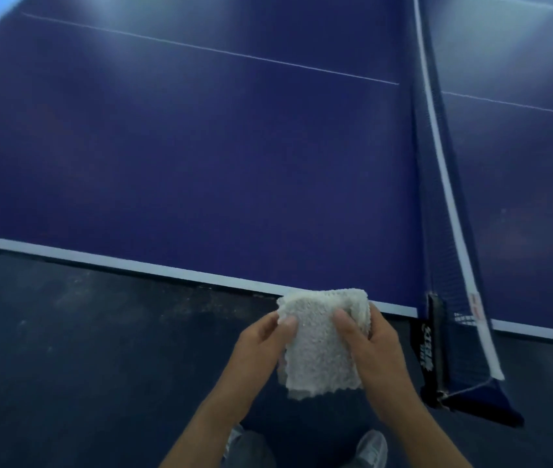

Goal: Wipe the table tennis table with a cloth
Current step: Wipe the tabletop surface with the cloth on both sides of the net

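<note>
A folded white textured cloth [322,342] is held in the air just short of the near side edge of the blue table tennis table [200,170]. My left hand [261,346] pinches the cloth's left edge, thumb on top. My right hand [373,349] grips its right edge, thumb on top and fingers underneath. Both hands hover over the floor, close to the table's white border line, left of the net post.
The net [437,163] with its white top band runs away from me on the right, clamped by a black post [435,332] at the table edge. Dark scuffed floor [82,349] lies below. My shoes [373,447] show at the bottom.
</note>
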